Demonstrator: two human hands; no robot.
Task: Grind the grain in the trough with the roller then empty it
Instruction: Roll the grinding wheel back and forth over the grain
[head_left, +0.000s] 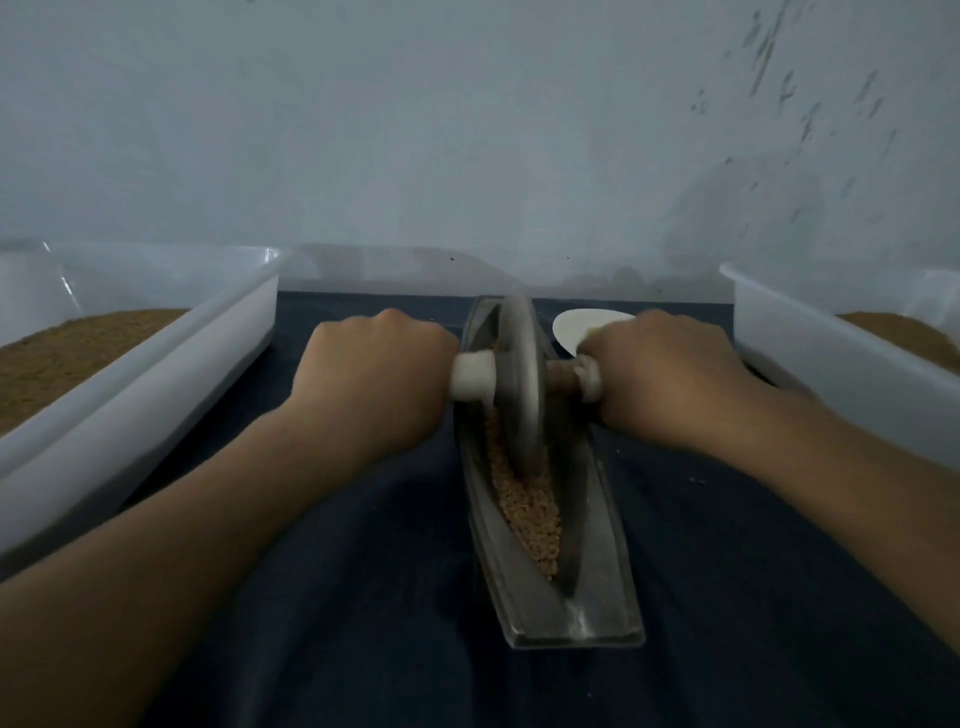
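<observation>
Nearest the person, a dark cloth (363, 597) covered the counter, and the narrow metal trough (587, 597) lay on it lengthwise, pointing away. The grain (530, 509) sat in its groove, mostly in the near half and still looking coarse. Further along, the roller (519, 384) stood on edge in the groove. The left hand (374, 384) was wrapped round its white handle (470, 376), and the right hand (670, 384) gripped the opposite stub.

Uneven pressure from either side would probably tip the disc, ride it up the wall and spill grain onto the cloth. A hard push could also slide the unheld trough.

A white scoop (582, 325) lay just beyond the right hand. A white tub (156, 374) of brown meal stood to the left and another tub (831, 374) to the right, before a pale wall (467, 130).
</observation>
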